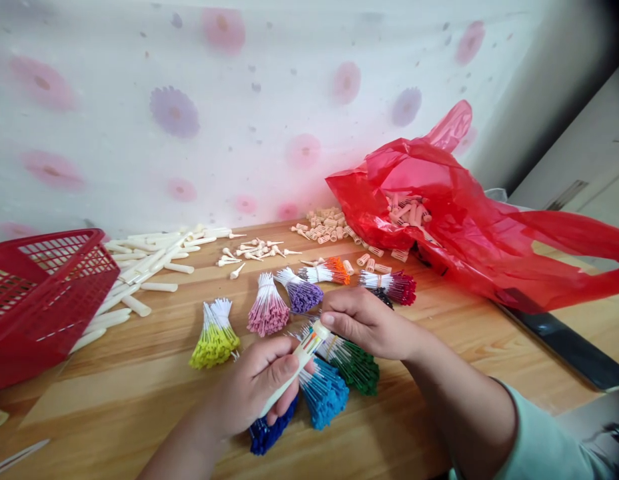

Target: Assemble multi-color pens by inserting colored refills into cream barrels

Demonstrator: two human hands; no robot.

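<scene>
Writing: dark marks are carried by the lower side of the red plastic bag [454, 220], too small to be read.
Pen barrel: the cream pen barrel [289, 381] is held above the bundles, tilted, its slotted end pointed up, away and to the right; coloured strips are seen through the slots.
Left hand [262, 379]: closed around the barrel.
Right hand [367, 325]: thumb and fingers pinched at the slotted end.
Bundles: yellow [214, 337], pink [268, 307], purple [300, 293], orange, dark red, green, light blue [323, 393] and dark blue refill tips are gathered around the hands.
Table [139, 400]: light wood grain; cream tubes [154, 267] are heaped beside the red basket [44, 293], and small pale parts [254, 251] are scattered behind the bundles.
Wall covering [124, 167]: pink and purple flowers are printed on white.
</scene>
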